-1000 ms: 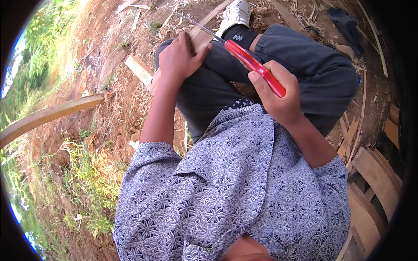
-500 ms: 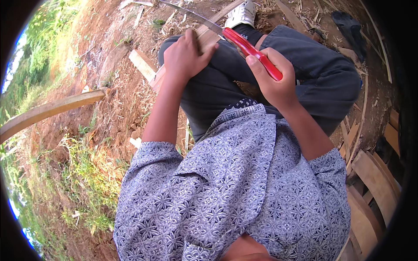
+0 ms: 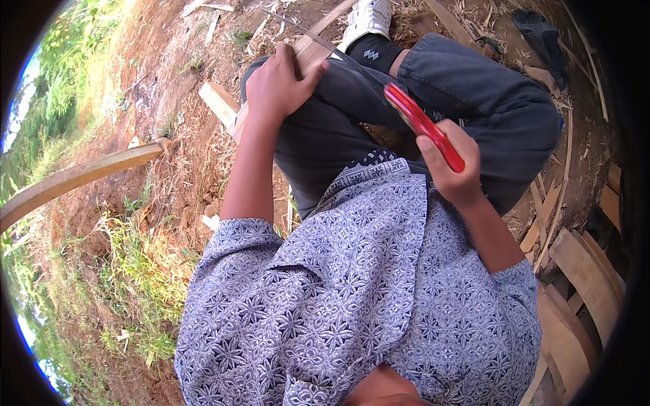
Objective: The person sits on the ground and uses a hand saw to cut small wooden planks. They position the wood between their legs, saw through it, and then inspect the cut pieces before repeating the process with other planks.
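My right hand [image 3: 452,162] is wrapped round the red handle of a handsaw [image 3: 421,122]. The thin blade runs up and to the left from the handle, and its far part lies across a pale wooden board [image 3: 313,53]. The board slants over my crossed leg, from beside my shoe down toward the left. On its upper face rests my left hand [image 3: 276,86], gripping it with the thumb pointing toward the blade. Part of the board is hidden under this hand and forearm.
A short wood offcut [image 3: 218,101] lies left of my knee. A curved wooden piece [image 3: 88,172] reaches in from the left. Several curved boards [image 3: 586,271] are stacked at the right. Shavings cover the ground near a dark limp object [image 3: 540,46] at the upper right.
My right hand has drawn the saw back, down and to the right, so more blade shows on my side of the board. The left hand stays on the board, nearly unmoved.
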The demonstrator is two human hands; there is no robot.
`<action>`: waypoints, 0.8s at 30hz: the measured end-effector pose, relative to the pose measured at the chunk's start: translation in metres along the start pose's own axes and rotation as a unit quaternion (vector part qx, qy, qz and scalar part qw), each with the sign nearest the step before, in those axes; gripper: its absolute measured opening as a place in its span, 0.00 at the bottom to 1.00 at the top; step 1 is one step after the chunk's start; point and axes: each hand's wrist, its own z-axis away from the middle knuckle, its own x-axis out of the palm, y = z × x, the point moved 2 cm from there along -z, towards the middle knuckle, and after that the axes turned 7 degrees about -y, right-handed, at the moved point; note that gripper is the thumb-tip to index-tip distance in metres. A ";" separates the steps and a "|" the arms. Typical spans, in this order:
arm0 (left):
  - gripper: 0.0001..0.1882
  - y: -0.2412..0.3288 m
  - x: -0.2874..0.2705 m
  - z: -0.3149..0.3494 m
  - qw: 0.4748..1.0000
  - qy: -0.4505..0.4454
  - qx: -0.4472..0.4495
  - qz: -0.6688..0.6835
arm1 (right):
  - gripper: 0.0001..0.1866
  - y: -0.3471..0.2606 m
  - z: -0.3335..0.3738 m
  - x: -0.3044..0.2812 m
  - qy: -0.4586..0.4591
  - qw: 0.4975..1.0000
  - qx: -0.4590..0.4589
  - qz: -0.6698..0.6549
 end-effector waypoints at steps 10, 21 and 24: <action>0.34 0.002 -0.005 0.005 1.000 0.013 0.005 -0.001 | 0.08 -0.018 0.059 -0.067 0.047 0.997 0.051 -0.018; 0.34 0.005 -0.001 0.004 0.999 0.042 0.027 -0.006 | 0.11 0.004 -0.045 0.008 0.037 0.997 -0.001 -0.070; 0.34 0.004 0.001 0.004 0.998 0.047 0.032 -0.009 | 0.12 0.006 -0.047 0.012 0.035 0.997 -0.012 -0.068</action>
